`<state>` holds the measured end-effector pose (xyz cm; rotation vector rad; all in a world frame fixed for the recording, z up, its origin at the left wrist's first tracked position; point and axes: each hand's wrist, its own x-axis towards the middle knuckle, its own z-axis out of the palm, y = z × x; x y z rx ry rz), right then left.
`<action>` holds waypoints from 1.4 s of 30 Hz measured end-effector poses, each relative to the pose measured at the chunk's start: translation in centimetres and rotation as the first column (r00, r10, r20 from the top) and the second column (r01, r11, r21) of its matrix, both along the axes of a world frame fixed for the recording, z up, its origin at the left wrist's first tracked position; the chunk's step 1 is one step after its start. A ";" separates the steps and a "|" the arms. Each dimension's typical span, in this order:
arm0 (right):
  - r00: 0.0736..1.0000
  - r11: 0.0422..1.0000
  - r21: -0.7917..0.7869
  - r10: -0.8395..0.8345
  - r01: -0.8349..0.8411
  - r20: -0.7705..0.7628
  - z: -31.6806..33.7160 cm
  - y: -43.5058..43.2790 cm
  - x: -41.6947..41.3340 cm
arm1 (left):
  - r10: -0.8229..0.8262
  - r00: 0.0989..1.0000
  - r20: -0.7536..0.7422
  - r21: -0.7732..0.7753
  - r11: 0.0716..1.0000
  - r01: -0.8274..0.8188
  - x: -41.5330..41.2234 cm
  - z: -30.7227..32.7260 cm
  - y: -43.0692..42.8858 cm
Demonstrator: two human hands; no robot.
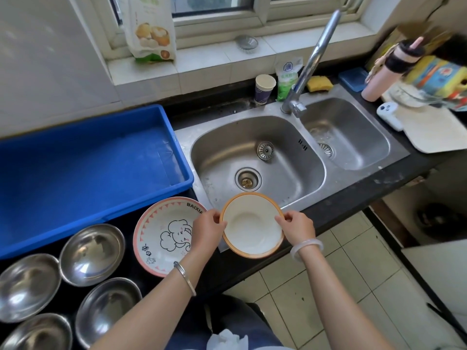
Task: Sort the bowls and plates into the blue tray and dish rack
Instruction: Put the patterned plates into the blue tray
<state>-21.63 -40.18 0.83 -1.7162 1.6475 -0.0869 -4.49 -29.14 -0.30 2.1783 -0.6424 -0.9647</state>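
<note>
A double steel sink (pixel 222 152) sits in the dark bench (pixel 353 198), its tap (pixel 313 61) angled up toward the window (pixel 214 3). Behind it are a paper cup (pixel 264 89) and a yellow sponge (pixel 319 84); a bag (pixel 151 29) stands on the sill (pixel 202 56).

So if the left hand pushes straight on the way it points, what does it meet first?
Beyond the orange-rimmed plate it grips, the left hand heads into the large sink basin, probably near the open drain; height is unclear.

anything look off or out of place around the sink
The strainer lies loose on the floor of the larger basin, apart from the open drain, which holds brownish bits. Nothing else looks spilled or broken.
</note>
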 end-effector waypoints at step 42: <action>0.573 0.571 0.066 0.819 -0.818 0.014 3.6 3.0 21.5 | 0.751 0.636 -0.176 -0.074 0.634 -0.770 8.8 2.6 14.4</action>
